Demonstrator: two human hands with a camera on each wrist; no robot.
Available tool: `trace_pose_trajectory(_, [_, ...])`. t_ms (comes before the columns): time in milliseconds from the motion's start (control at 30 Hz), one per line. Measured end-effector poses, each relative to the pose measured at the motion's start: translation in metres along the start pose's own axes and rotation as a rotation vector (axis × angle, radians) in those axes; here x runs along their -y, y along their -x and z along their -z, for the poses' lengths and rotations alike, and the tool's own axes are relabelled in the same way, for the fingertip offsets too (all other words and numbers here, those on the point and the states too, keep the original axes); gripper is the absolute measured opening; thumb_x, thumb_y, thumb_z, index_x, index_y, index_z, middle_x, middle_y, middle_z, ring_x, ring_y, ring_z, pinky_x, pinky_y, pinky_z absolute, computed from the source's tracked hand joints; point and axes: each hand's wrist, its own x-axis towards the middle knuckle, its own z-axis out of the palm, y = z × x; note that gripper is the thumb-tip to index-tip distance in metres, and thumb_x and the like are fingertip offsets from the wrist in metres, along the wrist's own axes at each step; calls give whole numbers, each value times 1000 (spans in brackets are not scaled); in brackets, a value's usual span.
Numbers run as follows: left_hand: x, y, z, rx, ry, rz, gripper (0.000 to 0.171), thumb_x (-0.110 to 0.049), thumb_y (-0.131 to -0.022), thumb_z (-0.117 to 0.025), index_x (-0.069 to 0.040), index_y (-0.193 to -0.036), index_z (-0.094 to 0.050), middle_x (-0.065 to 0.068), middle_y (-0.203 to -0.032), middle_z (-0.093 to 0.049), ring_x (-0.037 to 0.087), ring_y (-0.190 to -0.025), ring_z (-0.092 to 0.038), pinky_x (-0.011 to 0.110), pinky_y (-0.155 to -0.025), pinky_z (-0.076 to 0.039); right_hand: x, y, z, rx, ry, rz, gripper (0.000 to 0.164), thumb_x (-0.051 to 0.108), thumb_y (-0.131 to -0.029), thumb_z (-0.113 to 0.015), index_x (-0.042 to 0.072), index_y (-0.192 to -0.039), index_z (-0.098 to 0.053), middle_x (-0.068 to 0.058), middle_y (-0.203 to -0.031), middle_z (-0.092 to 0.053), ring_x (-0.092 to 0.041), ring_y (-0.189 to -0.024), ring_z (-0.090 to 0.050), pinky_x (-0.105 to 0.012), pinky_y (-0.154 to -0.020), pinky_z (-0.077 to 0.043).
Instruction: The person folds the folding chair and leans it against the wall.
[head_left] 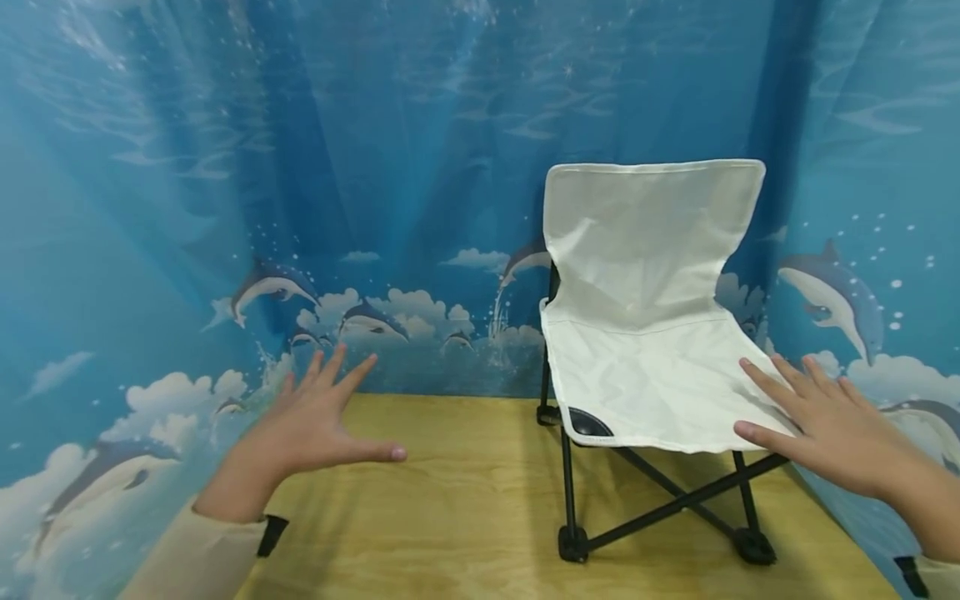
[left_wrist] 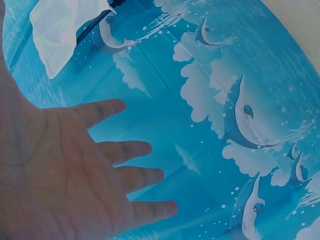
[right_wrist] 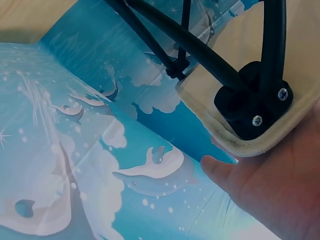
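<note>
A white fabric folding chair (head_left: pixel 652 367) with black crossed legs stands unfolded at the right in the head view. My left hand (head_left: pixel 311 425) is held in the air to the left of the chair, fingers spread and holding nothing. The left wrist view shows its bare palm (left_wrist: pixel 60 170), with part of the white chair fabric (left_wrist: pixel 57 35) far off. Over the seat's front right corner is my right hand (head_left: pixel 840 425), its fingers spread. From the right wrist, the hand (right_wrist: pixel 272 185) appears beside the corner's black bracket (right_wrist: pixel 250 105); whether it touches the fabric I cannot tell.
The chair's feet rest on a light wooden surface (head_left: pixel 435 500). A blue curtain with printed dolphins (head_left: pixel 420 167) hangs behind it and along both sides, close to the chair's right side.
</note>
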Motion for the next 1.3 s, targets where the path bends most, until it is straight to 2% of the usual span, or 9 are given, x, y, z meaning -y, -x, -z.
trace_pose_trajectory(167, [-2, 0, -1, -1, -4, -2, 130, -95, -71, -66, -30, -172, -15, 23, -177, 6, 62, -158, 5, 88, -114, 3, 1, 1, 1, -3, -16, 4, 96, 63, -103, -55, 24, -173, -2, -36, -172, 0, -68, -152, 12, -86, -113, 12])
trace_pose_trajectory(300, [-5, 0, -3, -8, -16, -19, 131, -96, -71, -64, -29, -172, -16, 24, -177, 4, 61, -158, 2, 85, -118, -1, 0, 1, 0, -17, -16, 3, 96, 63, -102, -57, 22, -173, -7, -37, -172, -3, -68, -153, 10, -84, -114, 14])
trace_pose_trajectory(400, [-7, 0, -4, -18, -26, -28, 131, -97, -70, -63, -28, -172, -18, 25, -177, 1, 61, -158, -1, 83, -120, -6, 0, 0, 1, -34, -5, 8, 96, 63, -102, -58, 19, -173, -12, -37, -171, -7, -69, -152, 4, -86, -114, 6])
trace_pose_trajectory(567, [-10, -1, -4, -25, -40, -32, 128, -98, -72, -61, -27, -171, -21, 24, -177, -2, 60, -159, -5, 82, -120, -11, 1, -3, 2, -74, 15, 15, 94, 63, -100, -61, 12, -170, -23, -39, -168, -21, -73, -148, -14, -89, -108, -15])
trace_pose_trajectory(667, [-11, -1, -4, -27, -38, -36, 127, -97, -73, -61, -26, -171, -22, 24, -177, -3, 60, -159, -7, 82, -120, -12, 2, -3, 3, -89, 18, 11, 92, 62, -100, -62, 9, -168, -28, -39, -166, -26, -73, -146, -19, -89, -105, -20])
trace_pose_trajectory(900, [-11, -1, -7, -50, -33, -52, 124, -96, -76, -58, -24, -171, -24, 24, -177, -8, 57, -159, -11, 78, -124, -12, 2, -2, 1, -123, -2, 30, 82, 56, -105, -58, 7, -166, -34, -37, -167, -27, -70, -149, -17, -89, -105, -20])
trace_pose_trajectory(1100, [-11, 0, -15, -76, -5, -61, 120, -97, -79, -53, -24, -170, -26, 22, -177, -14, 55, -160, -16, 75, -125, -15, 4, -1, -2, -182, -36, 46, 75, 49, -108, -56, 6, -165, -36, -37, -166, -29, -67, -153, -13, -87, -114, -9])
trace_pose_trajectory(1300, [-13, -1, -21, -123, -13, -79, 117, -97, -80, -49, -24, -169, -31, 21, -176, -21, 54, -158, -23, 75, -123, -21, 6, 1, -4, -259, -37, 57, 75, 47, -106, -61, 6, -164, -38, -40, -163, -33, -66, -152, -19, -85, -117, -8])
